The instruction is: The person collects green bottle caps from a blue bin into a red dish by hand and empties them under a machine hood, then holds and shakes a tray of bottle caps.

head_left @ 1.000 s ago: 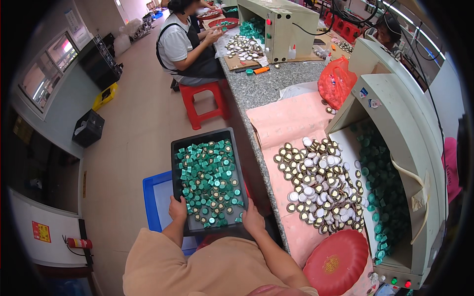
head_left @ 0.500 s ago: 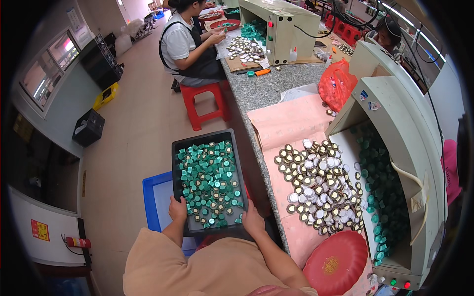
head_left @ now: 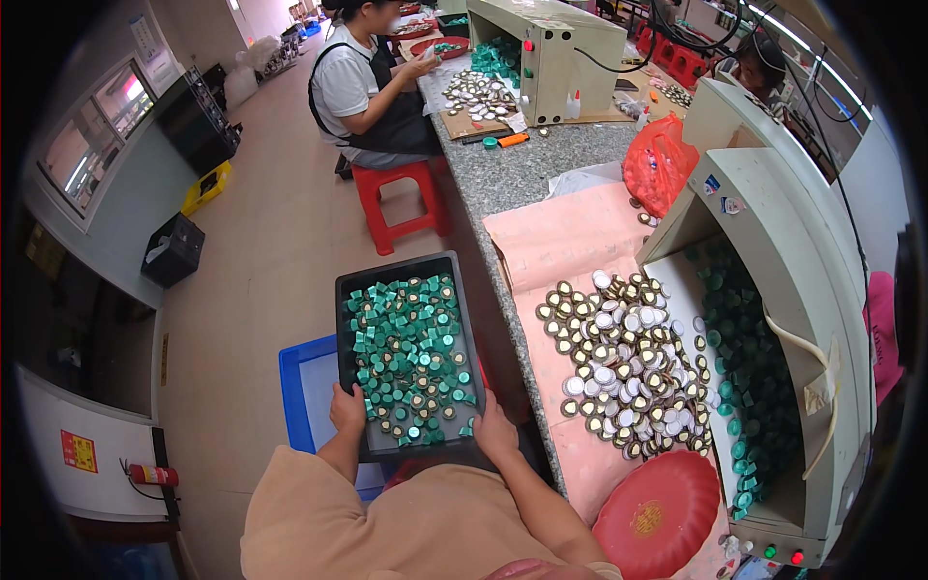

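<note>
Both my hands grip a black rectangular tray (head_left: pixel 468 329) in front of me, left of the counter. My left hand (head_left: pixel 347 410) is closed on its near left corner, and my right hand (head_left: pixel 496 427) on its near right corner. Inside lie many small green caps (head_left: pixel 406 338), some with gold-coloured faces, with bare tray floor along the right and near sides. Below the tray, partly covered by it, is a blue bin (head_left: pixel 295 396). To the right, a heap of round metallic and white discs (head_left: pixel 628 367) lies on pink paper (head_left: pixel 570 232).
A granite counter (head_left: pixel 503 193) runs along my right. On it stand a box-like cabinet (head_left: pixel 773 213) filled with green caps (head_left: pixel 744 367), a red scalloped plate (head_left: pixel 662 512) and a red plastic bag (head_left: pixel 662 164). Farther ahead, a co-worker sits on a red stool (head_left: pixel 398 198).
My hands and the tray stay almost still. The co-worker ahead has shifted slightly, with hands and head raised a little.
</note>
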Motion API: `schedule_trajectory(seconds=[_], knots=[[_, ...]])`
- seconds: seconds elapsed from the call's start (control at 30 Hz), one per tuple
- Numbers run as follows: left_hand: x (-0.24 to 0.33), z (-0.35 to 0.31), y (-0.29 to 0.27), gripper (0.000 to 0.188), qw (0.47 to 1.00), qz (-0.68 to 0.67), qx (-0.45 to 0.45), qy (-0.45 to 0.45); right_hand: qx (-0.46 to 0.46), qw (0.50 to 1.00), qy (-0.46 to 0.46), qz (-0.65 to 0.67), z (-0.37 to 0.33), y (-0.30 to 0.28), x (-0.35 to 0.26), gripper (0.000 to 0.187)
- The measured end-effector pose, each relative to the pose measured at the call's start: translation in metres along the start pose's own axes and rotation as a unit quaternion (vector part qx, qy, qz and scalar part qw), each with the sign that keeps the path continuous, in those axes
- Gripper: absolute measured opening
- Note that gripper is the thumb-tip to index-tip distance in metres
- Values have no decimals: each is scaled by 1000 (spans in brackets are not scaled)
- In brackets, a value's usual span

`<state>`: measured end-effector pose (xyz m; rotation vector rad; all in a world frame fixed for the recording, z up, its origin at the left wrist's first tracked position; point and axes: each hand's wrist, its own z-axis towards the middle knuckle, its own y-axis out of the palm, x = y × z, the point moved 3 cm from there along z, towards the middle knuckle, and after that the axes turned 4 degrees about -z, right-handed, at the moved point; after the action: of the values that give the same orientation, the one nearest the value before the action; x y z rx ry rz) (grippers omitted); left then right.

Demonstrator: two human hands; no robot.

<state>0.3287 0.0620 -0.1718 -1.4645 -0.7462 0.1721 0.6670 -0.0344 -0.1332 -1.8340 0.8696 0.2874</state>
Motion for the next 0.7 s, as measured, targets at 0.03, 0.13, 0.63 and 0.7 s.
schedule_trajectory(seconds=[0.03,0.13,0.63,0.7], knots=[[-1,0,0,42,1000,0,0,0,-3,1000,-1,-1,-1,-1,-1,69],[-1,1,1,42,1000,-6,-4,0,-5,1000,-1,-1,-1,-1,-1,70],[-1,1,2,43,1000,10,2,6,-8,1000,-7,3,-1,-3,-1,70],[0,0,0,43,1000,6,-4,5,-9,1000,-7,3,-1,-2,-1,70]])
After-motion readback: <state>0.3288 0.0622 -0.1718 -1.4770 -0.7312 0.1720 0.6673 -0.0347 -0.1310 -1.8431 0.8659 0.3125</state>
